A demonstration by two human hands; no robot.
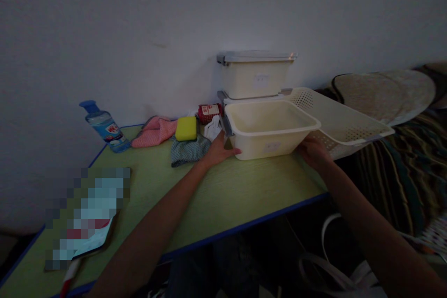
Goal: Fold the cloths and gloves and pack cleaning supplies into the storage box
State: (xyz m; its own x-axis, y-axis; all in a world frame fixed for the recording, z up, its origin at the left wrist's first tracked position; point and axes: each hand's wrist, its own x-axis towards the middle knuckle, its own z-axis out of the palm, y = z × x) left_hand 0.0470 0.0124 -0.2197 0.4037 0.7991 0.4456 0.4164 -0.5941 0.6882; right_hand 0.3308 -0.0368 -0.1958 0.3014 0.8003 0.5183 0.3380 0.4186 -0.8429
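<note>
A cream plastic tub [268,142] with no lid stands on the green table [216,195] near its right end. My left hand [220,150] presses against the tub's left side, fingers closed on its wall. My right hand [313,151] grips the tub's right side near the base. Behind it stands a lidded cream bin [254,77], apparently on top of another. A perforated cream tray [335,121] leans at the tub's right, reaching past the table edge.
Left of the tub lie a yellow sponge [186,128], a grey-green cloth [188,151], a pink cloth [155,132], a red packet [208,111] and a tilted blue water bottle [104,126]. A blurred flat item [87,216] lies at front left. Striped bedding [401,158] fills the right.
</note>
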